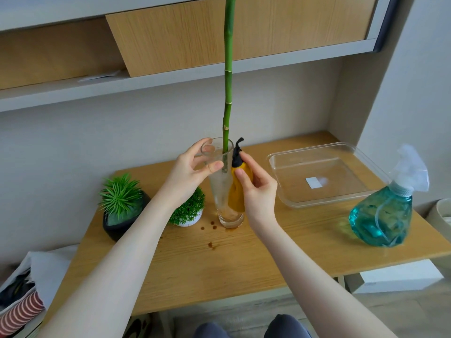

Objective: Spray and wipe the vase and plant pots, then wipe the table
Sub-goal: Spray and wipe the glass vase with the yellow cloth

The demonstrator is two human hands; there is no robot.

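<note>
Steadying the vase (225, 191) at its rim with left hand (192, 169), thumb and fingers pinching the glass so it cannot tip. Pressing yellow cloth (240, 189) against its side with right hand (256, 186). Standing upright mid-worktop (244, 259), long axis vertical, mouth up, bamboo stalk (228, 76) rising from it.

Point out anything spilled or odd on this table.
Brown drops spot the wooden table just left of the glass vase and nearer the front edge; brownish residue sits in the vase's base. Nothing else looks odd.
</note>
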